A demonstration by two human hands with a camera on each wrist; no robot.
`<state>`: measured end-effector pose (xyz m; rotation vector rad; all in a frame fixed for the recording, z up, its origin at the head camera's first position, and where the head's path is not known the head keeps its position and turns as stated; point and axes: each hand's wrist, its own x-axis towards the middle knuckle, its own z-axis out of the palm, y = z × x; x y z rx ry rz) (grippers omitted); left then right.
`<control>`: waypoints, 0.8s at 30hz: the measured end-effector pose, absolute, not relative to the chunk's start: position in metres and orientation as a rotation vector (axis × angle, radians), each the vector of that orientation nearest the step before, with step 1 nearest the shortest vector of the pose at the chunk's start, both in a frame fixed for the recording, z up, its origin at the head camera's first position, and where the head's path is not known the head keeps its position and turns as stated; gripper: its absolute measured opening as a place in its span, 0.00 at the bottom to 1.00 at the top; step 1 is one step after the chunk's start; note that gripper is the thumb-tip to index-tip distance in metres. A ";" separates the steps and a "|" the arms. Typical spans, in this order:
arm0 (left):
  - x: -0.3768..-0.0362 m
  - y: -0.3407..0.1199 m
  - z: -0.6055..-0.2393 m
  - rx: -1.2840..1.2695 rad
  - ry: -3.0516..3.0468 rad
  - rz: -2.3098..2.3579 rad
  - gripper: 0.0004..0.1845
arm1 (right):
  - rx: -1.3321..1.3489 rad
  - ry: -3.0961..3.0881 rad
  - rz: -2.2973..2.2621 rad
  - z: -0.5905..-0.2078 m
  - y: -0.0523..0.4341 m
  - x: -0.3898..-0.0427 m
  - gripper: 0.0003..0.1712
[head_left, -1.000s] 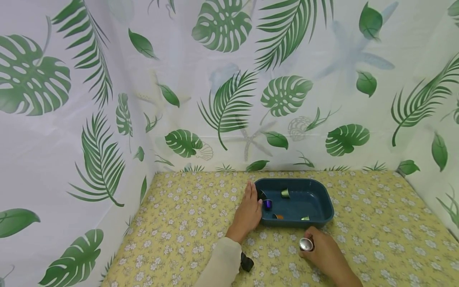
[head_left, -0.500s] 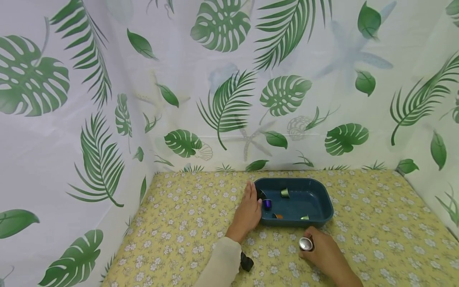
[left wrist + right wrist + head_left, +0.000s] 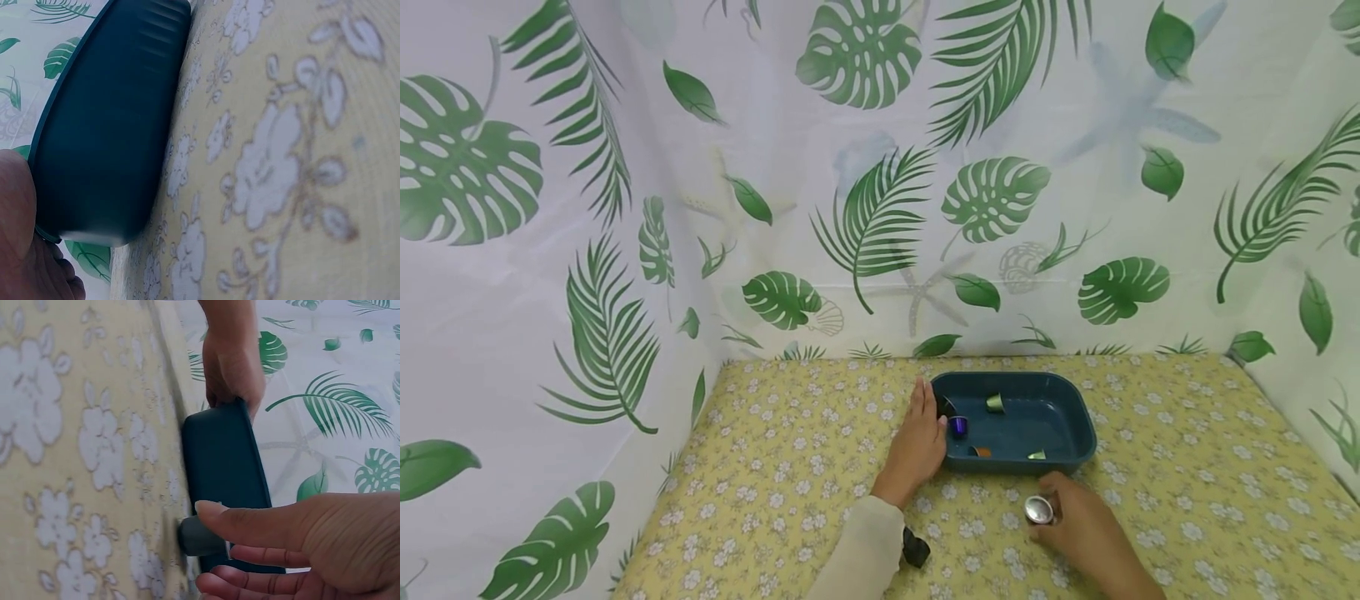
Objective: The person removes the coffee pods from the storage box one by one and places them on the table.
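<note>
A dark blue tray (image 3: 1052,421) stands on the table in the head view. My left hand (image 3: 913,437) lies along its left end with straight fingers touching the wall. Inside lie coffee capsules: two green ones, one capsule (image 3: 995,403) near the back and another (image 3: 1037,455) by the front wall, a purple capsule (image 3: 958,427), an orange capsule (image 3: 982,452) and a black one (image 3: 945,407) partly hidden by my hand. In front of the tray a grey coffee capsule (image 3: 203,536) stands on the cloth, silver lid (image 3: 1038,509) up. My right hand (image 3: 1082,525) is around it, fingers loosened.
A yellow flowered cloth (image 3: 790,475) covers the table. White leaf-printed sheets (image 3: 880,208) hang at the back and sides. A small black object (image 3: 915,547) is beside the left sleeve (image 3: 865,550).
My right hand has loosened its fingers from the grey capsule and shifted very slightly right. The capsule stays where it was. My left hand and the tray have not moved.
</note>
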<state>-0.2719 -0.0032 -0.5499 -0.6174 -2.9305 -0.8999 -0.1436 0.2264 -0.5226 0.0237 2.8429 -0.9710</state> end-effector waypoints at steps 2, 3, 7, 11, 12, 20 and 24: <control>-0.271 -0.003 -0.549 -0.614 -2.933 -0.902 0.33 | 0.023 2.849 -0.987 -0.519 0.226 -0.141 0.38; -0.271 -0.003 -0.549 -0.613 -2.932 -0.902 0.33 | 0.017 2.856 -0.990 -0.516 0.227 -0.140 0.37; -0.271 -0.003 -0.550 -0.623 -2.926 -0.920 0.33 | -0.002 2.864 -0.992 -0.506 0.230 -0.138 0.32; -0.272 -0.004 -0.551 -0.643 -2.917 -0.957 0.33 | -0.027 2.848 -0.997 -0.495 0.235 -0.139 0.26; -0.272 -0.004 -0.551 -0.648 -2.914 -0.964 0.33 | -0.043 2.850 -1.000 -0.493 0.236 -0.139 0.24; -0.274 -0.005 -0.552 -0.644 -2.932 -0.950 0.34 | -0.149 3.019 -1.056 -0.481 0.236 -0.148 0.13; -0.274 -0.004 -0.553 -0.631 -2.945 -0.949 0.34 | -0.157 3.075 -1.113 -0.478 0.234 -0.160 0.14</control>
